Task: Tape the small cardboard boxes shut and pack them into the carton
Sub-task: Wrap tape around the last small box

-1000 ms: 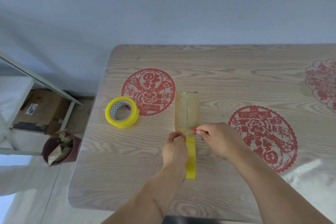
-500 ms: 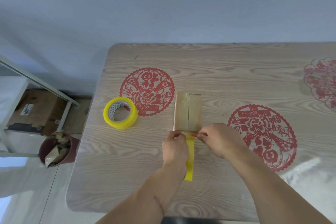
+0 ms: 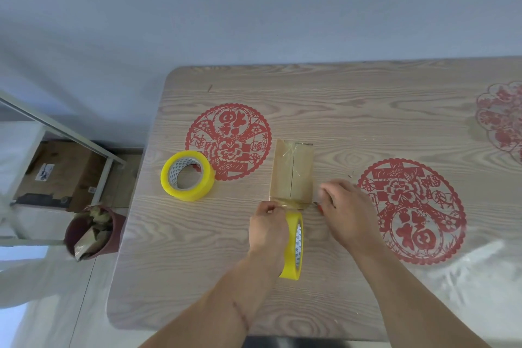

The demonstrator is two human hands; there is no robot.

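Note:
A small flat cardboard box lies on the wooden table, with clear tape running along its middle seam. My left hand grips a yellow tape roll standing on edge just below the box's near end, a strip stretching from it to the box. My right hand is at the box's near right corner and pinches a small red-handled cutter, whose blade is hard to make out. No carton is on the table.
A second yellow tape roll lies flat to the left of the box. Red paper-cut decals mark the tabletop. On the floor at left stand a dark red bin of scraps and a brown carton under a metal frame.
My right hand with the cutter has slid from the middle of the box's near edge out to its right corner. The left hand and its roll stay where they were.

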